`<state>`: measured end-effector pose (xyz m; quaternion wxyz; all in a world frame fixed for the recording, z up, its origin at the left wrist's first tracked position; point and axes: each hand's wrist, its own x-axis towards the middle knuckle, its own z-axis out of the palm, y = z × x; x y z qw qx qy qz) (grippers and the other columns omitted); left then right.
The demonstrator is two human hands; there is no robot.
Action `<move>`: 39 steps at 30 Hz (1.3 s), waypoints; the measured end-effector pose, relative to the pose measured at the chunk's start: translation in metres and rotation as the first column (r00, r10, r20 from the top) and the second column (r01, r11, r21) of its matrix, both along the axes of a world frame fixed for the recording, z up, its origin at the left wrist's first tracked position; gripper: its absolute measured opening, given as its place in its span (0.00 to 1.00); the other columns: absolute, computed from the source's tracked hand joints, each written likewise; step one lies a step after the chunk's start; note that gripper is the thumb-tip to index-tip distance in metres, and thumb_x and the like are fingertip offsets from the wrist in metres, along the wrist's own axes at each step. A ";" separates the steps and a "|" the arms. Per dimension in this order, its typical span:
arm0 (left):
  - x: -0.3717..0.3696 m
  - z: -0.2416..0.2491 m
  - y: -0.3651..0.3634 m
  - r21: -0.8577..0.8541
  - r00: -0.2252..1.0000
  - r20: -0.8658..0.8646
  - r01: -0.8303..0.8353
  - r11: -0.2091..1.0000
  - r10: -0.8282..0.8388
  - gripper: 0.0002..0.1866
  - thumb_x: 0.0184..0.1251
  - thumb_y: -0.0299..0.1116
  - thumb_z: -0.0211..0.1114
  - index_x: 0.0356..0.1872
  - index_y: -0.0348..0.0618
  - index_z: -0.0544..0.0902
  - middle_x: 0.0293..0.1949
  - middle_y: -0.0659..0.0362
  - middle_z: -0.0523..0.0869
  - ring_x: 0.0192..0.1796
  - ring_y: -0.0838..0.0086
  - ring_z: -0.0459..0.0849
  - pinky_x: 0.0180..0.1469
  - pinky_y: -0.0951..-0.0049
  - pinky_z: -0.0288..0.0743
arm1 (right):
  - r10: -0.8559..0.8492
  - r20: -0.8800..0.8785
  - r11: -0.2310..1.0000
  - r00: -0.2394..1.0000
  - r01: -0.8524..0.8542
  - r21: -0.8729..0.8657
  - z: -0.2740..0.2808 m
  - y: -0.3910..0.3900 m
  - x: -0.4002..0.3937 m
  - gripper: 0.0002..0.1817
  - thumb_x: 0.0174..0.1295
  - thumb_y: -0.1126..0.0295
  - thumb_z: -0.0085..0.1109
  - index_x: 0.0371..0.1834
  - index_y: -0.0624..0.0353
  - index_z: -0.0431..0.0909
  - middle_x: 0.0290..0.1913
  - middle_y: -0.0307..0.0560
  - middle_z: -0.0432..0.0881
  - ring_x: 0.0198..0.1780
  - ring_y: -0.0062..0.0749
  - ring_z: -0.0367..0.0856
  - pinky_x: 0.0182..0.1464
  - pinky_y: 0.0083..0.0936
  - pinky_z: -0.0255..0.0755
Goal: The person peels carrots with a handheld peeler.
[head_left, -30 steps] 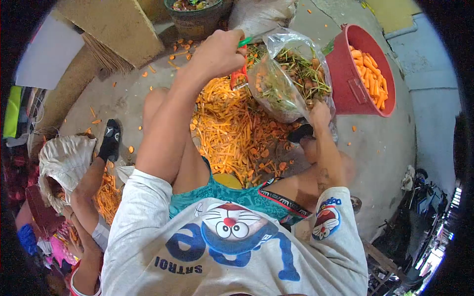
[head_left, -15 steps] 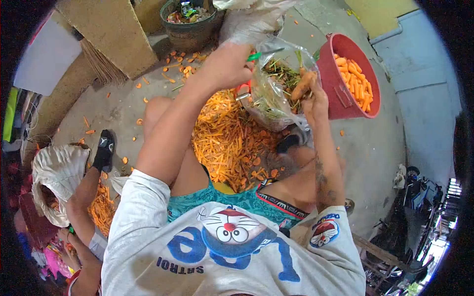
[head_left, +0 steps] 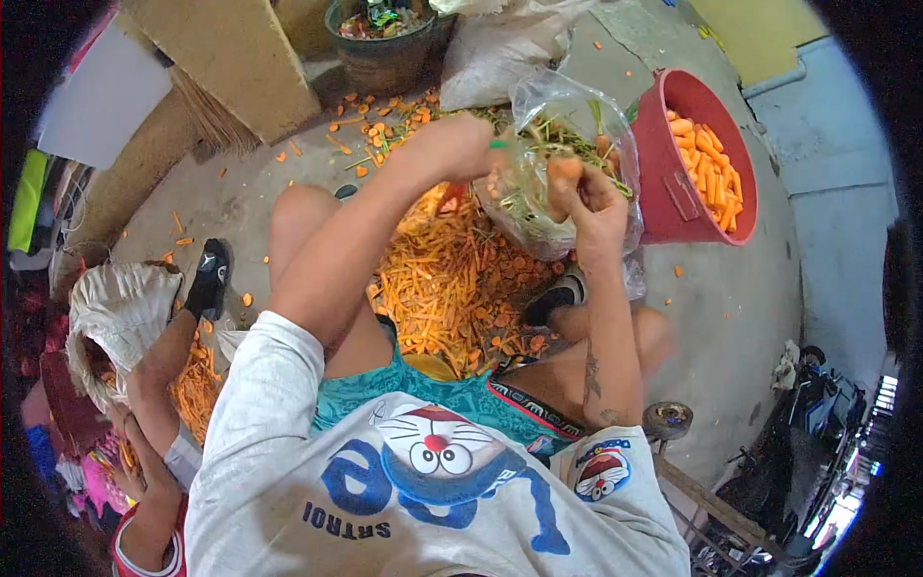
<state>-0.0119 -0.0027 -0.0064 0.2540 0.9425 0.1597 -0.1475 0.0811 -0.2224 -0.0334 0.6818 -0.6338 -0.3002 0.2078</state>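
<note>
My left hand (head_left: 457, 146) is closed on a green-handled knife (head_left: 498, 144), whose blade is blurred near the carrot. In my right hand (head_left: 600, 210), the fingers and thumb grip a carrot (head_left: 564, 170) with an orange end facing up. Both hands are over a clear plastic bag (head_left: 623, 159) holding green stems and some carrots. Below the bag, between my legs, lies a large heap of orange peelings (head_left: 433, 288) with round cut pieces among them.
A red bucket (head_left: 657, 183) of peeled carrots stands at the right. Behind are a dark bin (head_left: 385, 62) and a white sack (head_left: 500, 48). At lower left, a co-worker's hand (head_left: 125, 471) is near another sack (head_left: 125, 308) and peelings (head_left: 197, 385).
The carrot in my right hand has moved left, with its orange end now turned up. My left hand and the knife are lower, and the knife is closer to the carrot. The view has shifted slightly.
</note>
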 end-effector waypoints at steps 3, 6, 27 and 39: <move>0.010 -0.009 0.009 -0.126 0.863 0.484 -0.097 0.987 0.146 0.14 0.61 0.32 0.69 0.45 0.35 0.83 0.37 0.40 0.89 0.40 0.52 0.90 0.46 0.56 0.81 | -0.079 -0.152 0.983 0.985 0.102 0.154 0.008 -0.011 0.020 0.18 0.66 0.77 0.69 0.59 0.66 0.81 0.49 0.44 0.86 0.45 0.25 0.85 0.46 0.22 0.79; 0.013 0.006 0.017 -0.298 0.697 0.666 -0.080 0.951 0.268 0.15 0.66 0.35 0.72 0.45 0.34 0.81 0.35 0.43 0.88 0.38 0.61 0.88 0.45 0.60 0.79 | -0.066 -0.370 0.952 0.927 0.170 0.254 0.012 -0.032 0.030 0.17 0.68 0.78 0.67 0.59 0.66 0.79 0.51 0.47 0.85 0.45 0.27 0.84 0.45 0.24 0.78; 0.036 -0.016 -0.039 0.031 0.905 0.411 0.110 0.993 -0.113 0.15 0.56 0.30 0.64 0.40 0.27 0.84 0.34 0.35 0.88 0.43 0.42 0.89 0.50 0.47 0.83 | -0.171 0.293 0.945 0.941 0.241 -0.223 -0.015 -0.031 0.010 0.19 0.71 0.59 0.69 0.49 0.68 0.87 0.45 0.41 0.87 0.45 0.18 0.79 0.49 0.21 0.73; 0.029 -0.009 0.009 -0.583 0.637 0.643 0.049 0.811 0.424 0.11 0.70 0.41 0.74 0.41 0.45 0.85 0.31 0.70 0.84 0.27 0.86 0.76 0.29 0.79 0.69 | -0.196 -0.132 0.978 0.972 0.184 -0.094 -0.003 -0.045 0.040 0.27 0.67 0.62 0.70 0.63 0.69 0.77 0.56 0.47 0.85 0.56 0.28 0.83 0.58 0.25 0.77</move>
